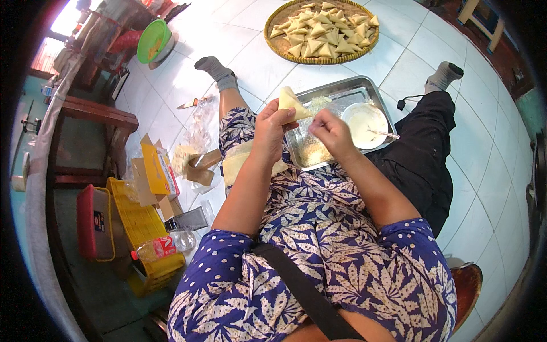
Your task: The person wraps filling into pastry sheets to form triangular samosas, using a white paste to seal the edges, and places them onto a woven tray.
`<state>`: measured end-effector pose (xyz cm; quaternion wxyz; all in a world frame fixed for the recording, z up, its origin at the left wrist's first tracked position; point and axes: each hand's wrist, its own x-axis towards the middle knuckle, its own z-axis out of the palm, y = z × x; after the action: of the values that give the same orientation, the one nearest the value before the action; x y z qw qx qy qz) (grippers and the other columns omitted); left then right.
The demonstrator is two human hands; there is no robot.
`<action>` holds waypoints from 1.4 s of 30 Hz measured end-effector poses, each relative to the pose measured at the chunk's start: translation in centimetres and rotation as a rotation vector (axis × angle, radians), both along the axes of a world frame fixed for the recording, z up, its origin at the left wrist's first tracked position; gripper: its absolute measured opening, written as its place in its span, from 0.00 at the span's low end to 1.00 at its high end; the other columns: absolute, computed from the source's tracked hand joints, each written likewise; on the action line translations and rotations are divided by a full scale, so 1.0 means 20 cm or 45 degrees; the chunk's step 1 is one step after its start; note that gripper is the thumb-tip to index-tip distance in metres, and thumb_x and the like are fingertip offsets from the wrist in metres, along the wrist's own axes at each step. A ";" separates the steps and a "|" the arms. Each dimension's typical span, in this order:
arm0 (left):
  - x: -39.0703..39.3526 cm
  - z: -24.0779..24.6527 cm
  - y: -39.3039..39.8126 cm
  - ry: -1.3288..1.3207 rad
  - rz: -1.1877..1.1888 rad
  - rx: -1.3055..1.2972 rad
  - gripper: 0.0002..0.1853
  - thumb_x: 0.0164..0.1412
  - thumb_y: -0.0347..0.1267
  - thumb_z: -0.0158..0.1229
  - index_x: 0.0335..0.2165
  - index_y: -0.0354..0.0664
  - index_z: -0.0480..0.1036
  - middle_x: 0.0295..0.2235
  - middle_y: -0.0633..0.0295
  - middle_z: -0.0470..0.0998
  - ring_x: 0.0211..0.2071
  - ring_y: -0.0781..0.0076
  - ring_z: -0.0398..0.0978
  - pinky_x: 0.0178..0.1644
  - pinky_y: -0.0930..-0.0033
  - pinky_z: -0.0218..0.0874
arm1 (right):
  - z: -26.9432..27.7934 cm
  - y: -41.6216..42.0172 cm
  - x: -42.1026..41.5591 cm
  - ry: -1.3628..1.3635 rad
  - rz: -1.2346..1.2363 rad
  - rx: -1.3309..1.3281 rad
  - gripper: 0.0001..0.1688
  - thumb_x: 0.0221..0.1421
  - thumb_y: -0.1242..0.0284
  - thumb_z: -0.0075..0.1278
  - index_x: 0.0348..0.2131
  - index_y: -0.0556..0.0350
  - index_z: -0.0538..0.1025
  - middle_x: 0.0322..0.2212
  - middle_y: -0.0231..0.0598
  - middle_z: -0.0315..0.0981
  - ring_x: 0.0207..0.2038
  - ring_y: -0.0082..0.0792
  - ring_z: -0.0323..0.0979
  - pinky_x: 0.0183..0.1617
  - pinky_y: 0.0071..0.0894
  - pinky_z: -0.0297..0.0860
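Observation:
My left hand (271, 128) holds a folded triangular pastry (290, 102), its pale wrapper pinched between thumb and fingers. Close to the pastry's right tip is my right hand (333, 132), fingers curled and blurred; whether it grips anything is unclear. Under both hands a metal tray (381, 99) rests between my legs, with shredded filling (315, 154) at its near end. A white bowl (347, 114) of pale paste stands in the tray's right side, a spoon (384, 134) leaning in it. Flat pastry wrappers (237, 167) lie across my left thigh, partly behind my left forearm.
A round woven tray (277, 52) heaped with folded triangles sits ahead on the tiled floor. To the left are a knife (188, 104), an opened yellow carton (154, 169), a plastic bottle (154, 249), a yellow rack (132, 213), a wooden bench (98, 113) and a green basin (145, 40).

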<state>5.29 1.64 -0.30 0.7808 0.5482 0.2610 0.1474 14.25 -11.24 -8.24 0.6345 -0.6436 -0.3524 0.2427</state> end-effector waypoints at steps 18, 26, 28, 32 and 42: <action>-0.10 0.33 -0.17 -0.169 -0.180 0.021 0.22 0.49 0.24 0.55 0.45 0.26 0.63 0.37 0.53 0.73 0.36 0.68 0.75 0.40 0.69 0.70 | 0.46 -0.12 -0.16 0.708 0.007 0.712 0.27 0.55 0.68 0.43 0.52 0.64 0.62 0.50 0.45 0.63 0.53 0.38 0.60 0.57 0.34 0.55; -0.06 0.18 -0.12 -0.209 -0.165 -0.145 0.20 0.52 0.29 0.45 0.44 0.30 0.66 0.35 0.58 0.74 0.32 0.76 0.74 0.30 0.80 0.65 | 0.40 -0.13 -0.08 -1.258 -0.320 0.154 0.27 0.48 0.68 0.49 0.50 0.51 0.68 0.56 0.36 0.56 0.57 0.48 0.53 0.57 0.50 0.52; -0.05 0.19 -0.13 -0.204 -0.163 -0.200 0.21 0.56 0.33 0.39 0.45 0.31 0.65 0.33 0.60 0.73 0.29 0.79 0.71 0.25 0.81 0.59 | 0.38 -0.13 -0.10 -1.367 -0.317 0.060 0.27 0.48 0.68 0.48 0.50 0.51 0.68 0.56 0.36 0.56 0.58 0.48 0.52 0.58 0.50 0.51; -0.03 0.27 -0.20 -0.095 -0.036 -0.340 0.23 0.60 0.38 0.37 0.47 0.33 0.63 0.37 0.59 0.72 0.32 0.74 0.70 0.31 0.76 0.59 | 0.40 -0.17 -0.09 -1.447 -0.226 -0.037 0.27 0.48 0.68 0.48 0.50 0.51 0.68 0.55 0.39 0.57 0.58 0.46 0.52 0.59 0.50 0.49; 0.06 0.07 -0.22 0.041 -0.203 -0.034 0.26 0.57 0.46 0.48 0.46 0.37 0.65 0.40 0.61 0.71 0.41 0.70 0.67 0.47 0.72 0.51 | 0.16 -0.20 0.03 0.262 -0.028 0.212 0.26 0.49 0.71 0.50 0.49 0.60 0.68 0.41 0.39 0.70 0.41 0.27 0.68 0.45 0.27 0.66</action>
<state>6.57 -2.76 1.12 0.7930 0.5590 0.2311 0.0724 14.91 -15.33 -5.12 0.7211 -0.5644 -0.2974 0.2703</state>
